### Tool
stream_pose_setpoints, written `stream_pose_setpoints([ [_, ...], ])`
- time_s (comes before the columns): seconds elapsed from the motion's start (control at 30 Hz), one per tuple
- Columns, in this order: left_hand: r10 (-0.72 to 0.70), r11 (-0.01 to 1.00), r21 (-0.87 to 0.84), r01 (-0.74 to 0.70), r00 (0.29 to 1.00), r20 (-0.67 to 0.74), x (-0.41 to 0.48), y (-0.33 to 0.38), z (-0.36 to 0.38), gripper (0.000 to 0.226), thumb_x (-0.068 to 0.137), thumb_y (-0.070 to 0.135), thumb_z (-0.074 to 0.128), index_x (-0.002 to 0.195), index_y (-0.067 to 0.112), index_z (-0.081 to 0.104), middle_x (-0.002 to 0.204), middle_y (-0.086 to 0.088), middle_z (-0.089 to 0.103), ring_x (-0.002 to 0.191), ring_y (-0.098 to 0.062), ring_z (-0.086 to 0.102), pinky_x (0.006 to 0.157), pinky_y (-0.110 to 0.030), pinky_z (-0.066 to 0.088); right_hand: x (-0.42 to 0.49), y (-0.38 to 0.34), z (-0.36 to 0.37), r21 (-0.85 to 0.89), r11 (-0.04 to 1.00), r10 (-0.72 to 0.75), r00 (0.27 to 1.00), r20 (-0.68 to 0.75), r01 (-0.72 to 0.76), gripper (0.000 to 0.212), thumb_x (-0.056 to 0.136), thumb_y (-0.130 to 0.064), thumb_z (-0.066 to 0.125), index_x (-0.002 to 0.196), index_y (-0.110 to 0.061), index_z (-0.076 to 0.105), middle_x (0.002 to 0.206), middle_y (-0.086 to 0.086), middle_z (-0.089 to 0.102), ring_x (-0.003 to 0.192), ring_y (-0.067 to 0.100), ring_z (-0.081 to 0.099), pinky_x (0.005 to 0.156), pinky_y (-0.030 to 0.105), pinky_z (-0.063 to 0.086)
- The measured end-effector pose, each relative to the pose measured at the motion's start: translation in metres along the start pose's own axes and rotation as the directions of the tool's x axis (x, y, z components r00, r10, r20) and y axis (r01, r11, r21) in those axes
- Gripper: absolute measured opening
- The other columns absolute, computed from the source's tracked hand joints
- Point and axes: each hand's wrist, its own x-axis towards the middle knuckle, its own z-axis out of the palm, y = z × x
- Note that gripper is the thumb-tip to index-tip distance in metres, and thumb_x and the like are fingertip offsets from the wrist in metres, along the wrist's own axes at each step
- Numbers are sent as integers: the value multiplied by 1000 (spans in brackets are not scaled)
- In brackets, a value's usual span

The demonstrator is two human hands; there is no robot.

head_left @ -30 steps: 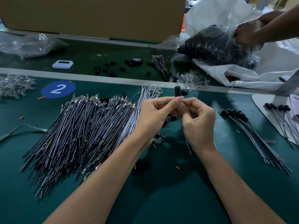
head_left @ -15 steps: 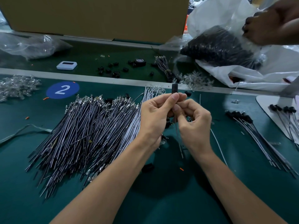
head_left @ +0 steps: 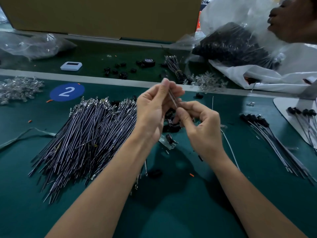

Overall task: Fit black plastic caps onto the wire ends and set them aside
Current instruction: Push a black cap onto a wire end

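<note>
My left hand [head_left: 152,110] pinches the top end of a thin dark wire [head_left: 173,98], held above the green mat. My right hand [head_left: 199,124] grips the same wire lower down, just right of the left. The cap on the wire's tip is hidden behind my left fingers. Loose black caps [head_left: 171,127] lie on the mat under both hands. A big heap of uncapped wires [head_left: 82,134] spreads to the left. Capped wires [head_left: 267,134] lie in a row at the right, and more capped wires [head_left: 305,117] rest on a white board.
Another person's hand [head_left: 295,21] reaches over a plastic bag of black parts [head_left: 236,43] at the back right. A cardboard box [head_left: 103,14] stands behind. Clear parts [head_left: 18,88] pile at the left. A white device [head_left: 71,66] and a tape roll [head_left: 148,62] lie beyond the divider strip.
My hands drew apart along the wire; the left hand rose and the black cap that stuck up above my fingers is now hidden. The other person's hand lifted off the bag.
</note>
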Motion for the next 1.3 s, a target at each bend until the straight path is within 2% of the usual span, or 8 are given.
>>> stream_pose_setpoints([
  [0.1, -59, 997, -57, 56, 997, -44, 5, 3, -7, 19, 97, 15, 54, 87, 4, 66, 66, -1, 70, 57, -9, 66, 51, -17, 51, -2, -4, -1, 49, 998, 36, 987, 154, -44, 10, 92, -6, 62, 96, -1, 71, 64, 2, 67, 58, 6, 61, 62, 19, 48],
  [0.17, -105, 991, -81, 103, 994, -24, 7, 5, -12, 16, 97, 12, 53, 92, 1, 65, 64, 0, 67, 45, -3, 54, 41, -11, 41, -3, -4, -4, 15, 999, 43, 968, 246, -49, 25, 95, -23, 59, 87, -4, 73, 61, 1, 69, 54, 14, 60, 58, 28, 48],
  [0.27, -148, 985, -78, 151, 988, 43, 13, 10, -25, 23, 89, 14, 57, 106, -3, 61, 68, -2, 65, 35, 0, 42, 34, -9, 33, 2, 2, -16, -255, 966, 65, 992, 107, -35, 35, 97, -37, 56, 80, -13, 75, 64, -1, 71, 53, 18, 59, 56, 38, 48],
  [0.4, -263, 961, 110, 252, 960, 96, 17, 11, -36, 29, 79, 17, 65, 104, 3, 69, 80, -5, 72, 41, -2, 50, 41, -9, 42, 17, 16, -44, -617, 763, 157, 981, -112, -193, 10, 90, -19, 65, 87, -20, 74, 78, 0, 73, 75, 23, 66, 76, 39, 53],
  [0.63, -242, 936, 264, 234, 970, 0, 19, 7, -38, 20, 92, 24, 61, 95, 9, 73, 83, -5, 75, 41, -6, 46, 41, -12, 37, 15, 9, -41, -663, 732, 299, 948, 107, -156, 18, 85, -11, 67, 88, -27, 75, 72, -18, 61, 68, 11, 55, 76, 32, 53],
  [0.83, -228, 904, 362, 226, 973, -39, 16, 6, -36, 14, 95, 17, 61, 95, 12, 74, 82, -3, 75, 43, -8, 43, 42, -13, 36, 14, 10, -67, -953, 188, 443, 886, -134, -238, 39, 86, -13, 64, 125, -16, 58, 127, 14, 55, 118, 37, 45, 93, 44, 43],
  [1.13, -210, 848, 499, 176, 978, 12, 15, -2, -31, 12, 94, 12, 63, 99, 12, 73, 83, -4, 76, 45, -9, 42, 47, -15, 41, 16, 24, -72, -875, 340, 383, 900, -206, -345, 25, 85, 1, 61, 106, -9, 69, 105, 18, 68, 99, 36, 62, 72, 33, 42],
  [1.3, -203, 805, 589, 72, 966, 160, 10, -8, -26, 15, 92, 5, 63, 103, 10, 72, 80, 0, 76, 56, -3, 57, 56, -15, 47, 21, 15, -60, -521, 825, 197, 975, -103, -221, 21, 93, -1, 55, 94, -18, 68, 89, 0, 70, 84, 18, 65, 81, 29, 53],
])
